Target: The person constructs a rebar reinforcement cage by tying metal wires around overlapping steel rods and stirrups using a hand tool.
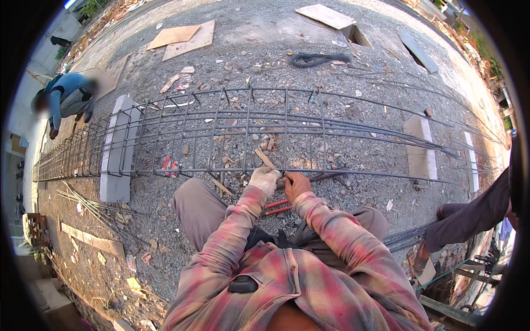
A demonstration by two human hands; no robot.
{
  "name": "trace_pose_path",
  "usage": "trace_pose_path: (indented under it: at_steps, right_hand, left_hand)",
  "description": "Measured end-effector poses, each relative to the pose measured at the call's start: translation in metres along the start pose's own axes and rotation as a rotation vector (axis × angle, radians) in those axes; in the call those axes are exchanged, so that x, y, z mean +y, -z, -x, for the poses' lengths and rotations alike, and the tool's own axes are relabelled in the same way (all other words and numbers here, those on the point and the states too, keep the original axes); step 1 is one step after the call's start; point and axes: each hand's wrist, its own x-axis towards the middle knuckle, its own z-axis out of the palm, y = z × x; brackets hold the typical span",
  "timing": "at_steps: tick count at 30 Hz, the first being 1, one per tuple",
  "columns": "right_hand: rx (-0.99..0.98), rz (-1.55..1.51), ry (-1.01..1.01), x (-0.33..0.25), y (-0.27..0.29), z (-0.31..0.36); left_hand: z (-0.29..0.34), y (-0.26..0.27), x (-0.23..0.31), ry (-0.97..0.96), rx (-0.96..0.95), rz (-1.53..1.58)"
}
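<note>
A long rebar cage point(245, 132) of straight bars and square stirrups lies across in front of me. My left hand point(265, 181), in a pale glove, is closed at its near bar; what the fingers hold is hidden. Beside it my bare right hand point(297, 185) is closed at the same bar, fingers pinched together, their contents too small to name. Just below the hands, between my knees, lies a tool with red handles point(277, 208); its head is hard to see. A thin wood strip point(264, 158) shows just beyond my left hand.
Concrete blocks point(117, 160) point(418, 146) prop the cage. Loose bars point(94, 204) lie at left. Boards point(190, 39) and a wire coil point(319, 59) lie beyond on gravel. One person point(69, 96) bends by the cage's far left end; another's leg point(469, 212) is at right.
</note>
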Motion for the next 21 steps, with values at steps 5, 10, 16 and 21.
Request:
trace_pose_path:
  at_steps: [5, 10, 16, 21]
  right_hand:
    - [-0.012, -0.207, 0.067, 0.016, -0.016, 0.011]
    - [-0.119, -0.622, 0.068, 0.047, -0.036, 0.017]
    - [-0.367, -1.514, -0.666, 0.04, -0.017, 0.017]
    - [-0.765, -0.544, -0.359, 0.057, -0.016, 0.034]
  left_hand:
    - [0.025, -0.01, 0.026, 0.139, -0.045, 0.201]
    - [0.026, -0.047, 0.007, 0.271, -0.122, 0.899]
    - [0.036, -0.078, -0.012, 0.258, -0.063, 0.882]
    - [0.019, -0.068, -0.047, 0.233, 0.103, 0.466]
